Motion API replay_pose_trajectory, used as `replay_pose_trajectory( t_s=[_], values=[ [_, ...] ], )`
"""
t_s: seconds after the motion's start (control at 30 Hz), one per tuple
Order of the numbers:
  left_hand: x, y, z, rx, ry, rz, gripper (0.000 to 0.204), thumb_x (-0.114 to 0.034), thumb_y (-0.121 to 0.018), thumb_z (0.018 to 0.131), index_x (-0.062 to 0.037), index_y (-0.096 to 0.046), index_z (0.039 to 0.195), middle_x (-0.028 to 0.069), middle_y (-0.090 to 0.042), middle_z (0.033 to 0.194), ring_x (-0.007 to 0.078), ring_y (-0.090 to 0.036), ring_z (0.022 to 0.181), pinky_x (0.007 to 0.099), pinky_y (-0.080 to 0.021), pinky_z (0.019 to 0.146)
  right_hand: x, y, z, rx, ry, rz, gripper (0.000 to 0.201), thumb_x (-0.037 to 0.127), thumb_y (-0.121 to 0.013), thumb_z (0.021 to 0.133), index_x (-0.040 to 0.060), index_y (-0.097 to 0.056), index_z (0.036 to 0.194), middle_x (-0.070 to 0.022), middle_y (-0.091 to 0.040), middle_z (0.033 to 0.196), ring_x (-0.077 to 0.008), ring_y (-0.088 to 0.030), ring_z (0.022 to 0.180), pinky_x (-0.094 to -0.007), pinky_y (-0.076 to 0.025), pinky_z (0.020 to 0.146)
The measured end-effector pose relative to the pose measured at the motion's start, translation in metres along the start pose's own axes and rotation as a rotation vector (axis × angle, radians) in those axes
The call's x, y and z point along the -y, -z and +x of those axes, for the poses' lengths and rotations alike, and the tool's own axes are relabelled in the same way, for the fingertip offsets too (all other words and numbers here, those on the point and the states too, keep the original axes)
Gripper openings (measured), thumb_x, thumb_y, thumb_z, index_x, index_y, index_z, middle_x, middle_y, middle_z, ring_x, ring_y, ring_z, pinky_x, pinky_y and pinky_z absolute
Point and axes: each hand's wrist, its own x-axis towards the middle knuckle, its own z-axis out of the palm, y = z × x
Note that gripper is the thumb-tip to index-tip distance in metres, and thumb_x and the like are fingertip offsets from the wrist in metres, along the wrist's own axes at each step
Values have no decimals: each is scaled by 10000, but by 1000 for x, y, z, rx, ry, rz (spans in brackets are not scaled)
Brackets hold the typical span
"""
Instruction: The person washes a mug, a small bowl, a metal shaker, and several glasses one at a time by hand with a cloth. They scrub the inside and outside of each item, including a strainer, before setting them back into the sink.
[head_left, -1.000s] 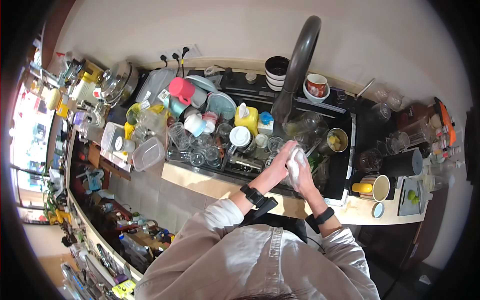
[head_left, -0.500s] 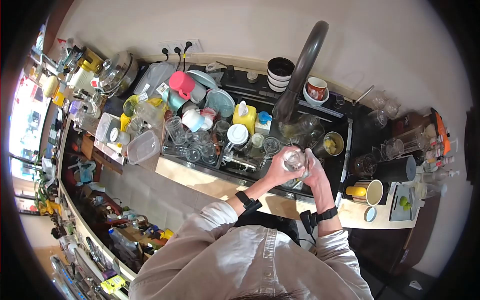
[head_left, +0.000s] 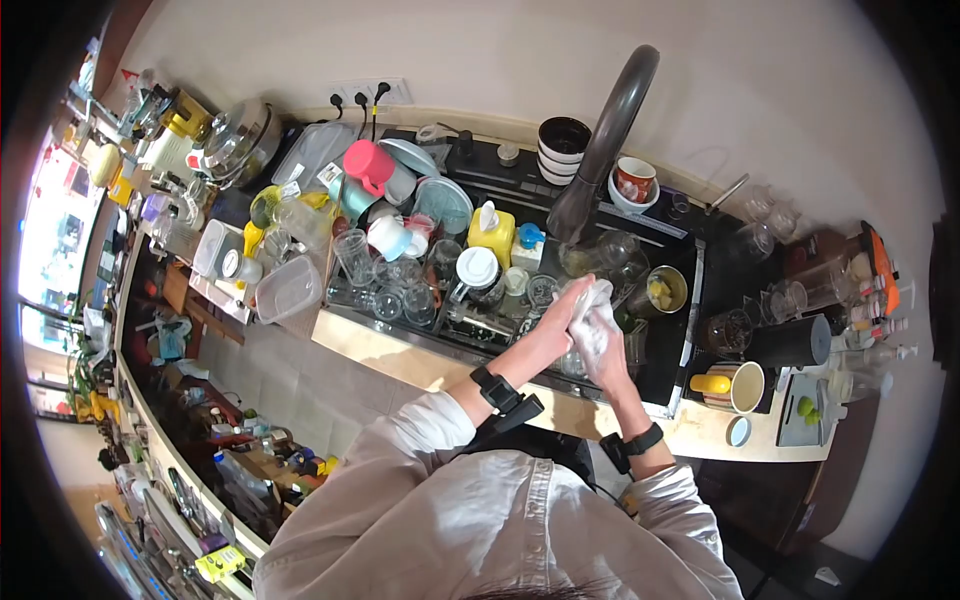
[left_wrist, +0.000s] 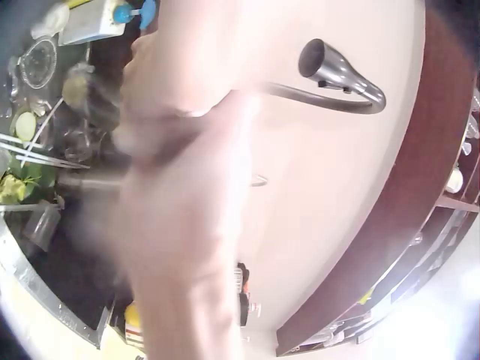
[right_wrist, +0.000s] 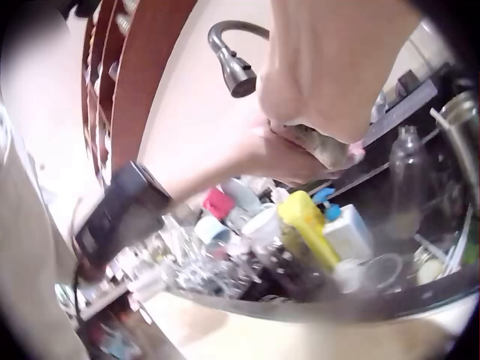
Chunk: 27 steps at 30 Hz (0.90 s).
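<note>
Over the sink point(head_left: 655, 385), my left hand point(head_left: 556, 335) and right hand point(head_left: 606, 360) are pressed together around a clear glass point(right_wrist: 328, 148). White foam covers the right hand's fingers in the head view. Most of the glass is hidden between the palms, and only a piece shows in the right wrist view. Blur covers both hands in the left wrist view. The dark faucet point(head_left: 603, 150) arches up just behind them. A metal pot point(head_left: 664, 290) with yellow pieces inside stands right of the hands.
Left of the hands crowd drinking glasses point(head_left: 390, 300), a white-lidded jug point(head_left: 477, 270) and a yellow bottle point(head_left: 491, 240). Stacked bowls point(head_left: 560, 150) stand behind. A striped mug point(head_left: 745, 387) and a cutting board point(head_left: 802, 425) are on the right counter.
Half a second ago the glass's round end faced up between the hands. Now the foamy right hand has turned over it and hides it, much as one second ago.
</note>
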Motion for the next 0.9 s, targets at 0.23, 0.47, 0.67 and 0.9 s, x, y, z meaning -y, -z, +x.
replay_pose_trajectory(
  t_s=[0.23,0.47,0.67,0.9],
  values=[
    [-13,6,-9,113,208,-2,316,-432,-580,876,-126,-643,923,37,-674,868,200,-640,787,375,-533,735,-6,31,8,272,402,-524,257,195,-608,807,69,-654,1025,-177,-586,1106,-361,-520,1096,-429,-418,949],
    [0,11,-4,-61,135,-11,313,-434,-607,859,-130,-637,927,27,-673,886,196,-641,802,362,-530,759,12,-2,-6,57,-97,-171,272,232,-544,870,34,-604,1046,-170,-603,1053,-363,-545,1024,-417,-426,893],
    [26,27,-1,-109,-362,497,422,-274,-658,877,-30,-530,1197,62,-596,1117,134,-551,1054,303,-443,913,16,11,23,-71,-984,1268,376,404,-582,905,58,-596,1051,-40,-624,894,-147,-578,746,-290,-450,609],
    [-7,57,-6,124,-19,1300,793,-616,-421,902,21,-398,1374,210,-433,1393,279,-359,1335,374,-298,1082,-19,20,3,101,-847,721,215,241,-669,838,65,-648,961,35,-605,750,-48,-515,626,-211,-378,546]
  ],
)
